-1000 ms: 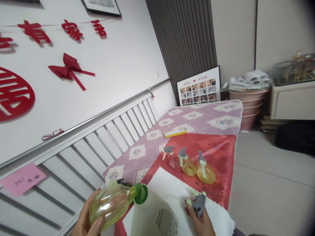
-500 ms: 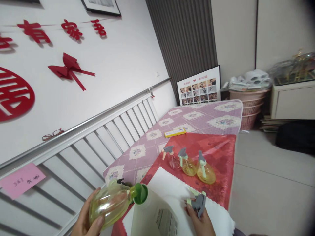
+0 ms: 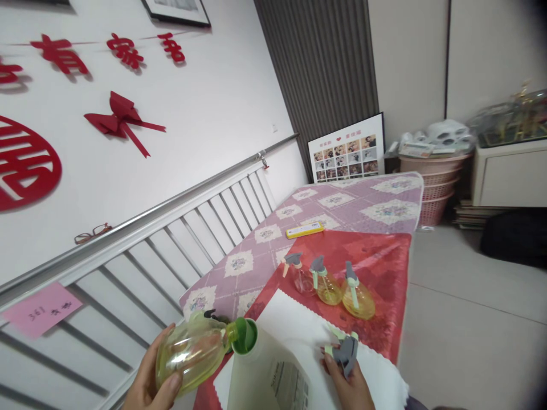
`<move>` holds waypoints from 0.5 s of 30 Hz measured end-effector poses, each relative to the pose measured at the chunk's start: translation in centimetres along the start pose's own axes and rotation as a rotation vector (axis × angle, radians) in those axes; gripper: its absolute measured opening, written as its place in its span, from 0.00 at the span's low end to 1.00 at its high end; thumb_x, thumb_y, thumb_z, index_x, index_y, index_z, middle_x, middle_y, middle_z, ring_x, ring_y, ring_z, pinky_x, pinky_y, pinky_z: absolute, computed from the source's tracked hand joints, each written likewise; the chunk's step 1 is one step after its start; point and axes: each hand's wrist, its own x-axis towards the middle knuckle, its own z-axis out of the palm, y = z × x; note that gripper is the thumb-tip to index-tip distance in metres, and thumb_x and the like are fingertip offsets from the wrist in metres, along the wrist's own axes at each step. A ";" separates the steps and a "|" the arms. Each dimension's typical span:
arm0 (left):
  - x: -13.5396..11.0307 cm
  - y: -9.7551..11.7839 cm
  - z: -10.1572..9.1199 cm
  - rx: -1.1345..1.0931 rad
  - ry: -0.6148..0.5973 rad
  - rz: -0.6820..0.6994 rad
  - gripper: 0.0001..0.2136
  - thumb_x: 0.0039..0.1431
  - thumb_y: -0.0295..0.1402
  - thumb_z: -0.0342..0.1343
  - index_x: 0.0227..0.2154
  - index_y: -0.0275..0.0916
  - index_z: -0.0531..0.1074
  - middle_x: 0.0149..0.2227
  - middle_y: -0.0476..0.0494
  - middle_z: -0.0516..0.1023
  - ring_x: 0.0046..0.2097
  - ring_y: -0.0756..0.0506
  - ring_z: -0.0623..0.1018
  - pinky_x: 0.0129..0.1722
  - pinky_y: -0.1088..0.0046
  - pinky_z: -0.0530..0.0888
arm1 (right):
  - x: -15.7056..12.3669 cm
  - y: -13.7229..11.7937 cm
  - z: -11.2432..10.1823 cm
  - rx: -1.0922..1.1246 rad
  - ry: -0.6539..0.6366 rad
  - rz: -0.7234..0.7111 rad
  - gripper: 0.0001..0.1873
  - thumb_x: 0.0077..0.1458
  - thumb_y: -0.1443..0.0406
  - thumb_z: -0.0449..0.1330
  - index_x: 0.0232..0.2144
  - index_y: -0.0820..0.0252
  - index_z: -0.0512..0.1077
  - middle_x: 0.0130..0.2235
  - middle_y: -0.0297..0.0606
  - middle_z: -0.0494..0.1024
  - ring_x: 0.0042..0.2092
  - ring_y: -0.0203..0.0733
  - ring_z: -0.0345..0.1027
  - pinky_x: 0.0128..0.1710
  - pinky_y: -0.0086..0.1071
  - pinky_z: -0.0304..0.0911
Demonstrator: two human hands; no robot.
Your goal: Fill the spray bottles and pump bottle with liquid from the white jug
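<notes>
My left hand [image 3: 156,373] is closed round a clear yellow spray bottle body [image 3: 192,356], tipped on its side. Its neck rests at the green funnel [image 3: 245,336] set in the mouth of a large whitish jug [image 3: 265,381] with a printed label. In my right hand [image 3: 345,384], fingers grip a grey and pale-green trigger sprayer head [image 3: 345,354] over the white scalloped mat [image 3: 294,324]. Behind the mat stand three spray bottles: a clear pinkish one [image 3: 304,283] and two yellow ones [image 3: 328,290] [image 3: 358,300]. Another sprayer top [image 3: 209,314] is partly hidden behind my held bottle.
A red cloth [image 3: 380,267] lies under the bottles on the purple patterned tablecloth [image 3: 311,199]. A yellow-edged flat case [image 3: 305,230] lies farther back. White railing [image 3: 183,239] with a pink note [image 3: 43,310] runs along the left. Pink baskets [image 3: 433,191] stand beyond the table.
</notes>
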 end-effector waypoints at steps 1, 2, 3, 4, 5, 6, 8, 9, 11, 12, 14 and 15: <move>0.0 0.0 0.0 -0.003 -0.008 0.001 0.42 0.40 0.57 0.62 0.58 0.44 0.60 0.58 0.40 0.73 0.53 0.36 0.75 0.29 0.75 0.75 | 0.0 0.0 0.0 0.002 -0.003 0.007 0.32 0.34 0.44 0.67 0.39 0.57 0.70 0.32 0.32 0.79 0.37 0.48 0.75 0.45 0.40 0.67; 0.1 0.0 -0.1 -0.005 -0.018 0.002 0.43 0.40 0.57 0.62 0.58 0.43 0.59 0.59 0.40 0.72 0.55 0.36 0.74 0.33 0.75 0.76 | 0.0 0.0 0.1 0.001 -0.004 0.012 0.33 0.34 0.44 0.67 0.39 0.57 0.70 0.32 0.32 0.79 0.37 0.48 0.75 0.45 0.41 0.67; 0.1 0.0 -0.1 -0.005 -0.028 0.001 0.43 0.40 0.57 0.63 0.58 0.43 0.60 0.59 0.40 0.71 0.57 0.36 0.73 0.37 0.74 0.77 | 0.0 0.0 0.1 -0.004 -0.005 0.013 0.33 0.34 0.44 0.67 0.39 0.57 0.70 0.32 0.33 0.79 0.37 0.48 0.75 0.45 0.41 0.67; 0.1 0.0 -0.2 -0.006 -0.032 0.002 0.43 0.40 0.57 0.63 0.58 0.43 0.60 0.60 0.40 0.71 0.57 0.35 0.72 0.41 0.72 0.77 | 0.0 0.0 0.1 -0.011 -0.008 0.011 0.33 0.34 0.44 0.67 0.39 0.57 0.70 0.33 0.33 0.79 0.37 0.49 0.74 0.46 0.41 0.67; 0.1 0.0 -0.2 -0.007 -0.032 0.005 0.42 0.40 0.57 0.63 0.57 0.43 0.60 0.60 0.41 0.71 0.58 0.35 0.72 0.45 0.71 0.77 | 0.0 -0.1 0.1 -0.015 -0.012 0.007 0.34 0.34 0.44 0.67 0.40 0.57 0.70 0.33 0.33 0.79 0.37 0.49 0.75 0.46 0.41 0.67; 0.0 0.1 -0.2 -0.007 -0.034 0.007 0.42 0.41 0.57 0.63 0.57 0.43 0.60 0.60 0.41 0.72 0.58 0.35 0.72 0.49 0.69 0.76 | 0.0 -0.1 0.1 -0.019 -0.015 0.003 0.34 0.34 0.44 0.67 0.39 0.57 0.70 0.33 0.33 0.79 0.37 0.49 0.75 0.46 0.41 0.67; 0.0 0.1 -0.3 0.000 -0.039 0.013 0.41 0.42 0.58 0.62 0.57 0.43 0.61 0.60 0.42 0.72 0.58 0.35 0.72 0.53 0.67 0.74 | 0.0 -0.1 0.0 -0.024 -0.019 -0.006 0.33 0.35 0.43 0.67 0.39 0.57 0.70 0.32 0.33 0.80 0.37 0.49 0.75 0.45 0.41 0.68; 0.0 0.2 -0.3 0.006 -0.041 0.015 0.41 0.42 0.58 0.62 0.57 0.43 0.60 0.60 0.42 0.71 0.59 0.36 0.71 0.54 0.67 0.73 | -0.1 -0.2 0.0 -0.021 -0.023 -0.009 0.33 0.36 0.43 0.67 0.39 0.57 0.70 0.32 0.33 0.80 0.37 0.50 0.75 0.45 0.41 0.68; 0.1 0.2 -0.4 0.016 -0.038 0.016 0.41 0.42 0.58 0.62 0.57 0.43 0.60 0.61 0.42 0.70 0.59 0.36 0.71 0.55 0.67 0.73 | -0.1 -0.2 -0.1 -0.012 -0.024 -0.011 0.32 0.36 0.43 0.67 0.38 0.56 0.71 0.32 0.33 0.80 0.37 0.50 0.76 0.45 0.41 0.68; 0.1 0.2 -0.5 0.019 -0.034 0.016 0.41 0.41 0.58 0.62 0.57 0.43 0.60 0.62 0.42 0.69 0.59 0.35 0.71 0.55 0.67 0.73 | -0.1 -0.2 -0.1 -0.008 -0.024 -0.010 0.32 0.35 0.43 0.67 0.38 0.56 0.71 0.32 0.33 0.81 0.37 0.51 0.76 0.45 0.41 0.69; 0.2 0.3 -0.5 0.021 -0.032 0.012 0.42 0.40 0.58 0.63 0.56 0.43 0.61 0.61 0.42 0.70 0.58 0.35 0.71 0.55 0.66 0.73 | -0.1 -0.2 -0.1 -0.004 -0.016 -0.007 0.33 0.34 0.43 0.67 0.38 0.57 0.71 0.32 0.33 0.80 0.37 0.51 0.76 0.45 0.42 0.69; 0.1 0.4 -0.4 0.020 -0.029 0.015 0.41 0.40 0.58 0.63 0.56 0.43 0.61 0.60 0.42 0.71 0.58 0.35 0.72 0.55 0.66 0.74 | -0.1 -0.2 -0.1 -0.004 -0.015 -0.005 0.33 0.33 0.43 0.67 0.38 0.57 0.70 0.32 0.33 0.80 0.37 0.51 0.76 0.45 0.42 0.69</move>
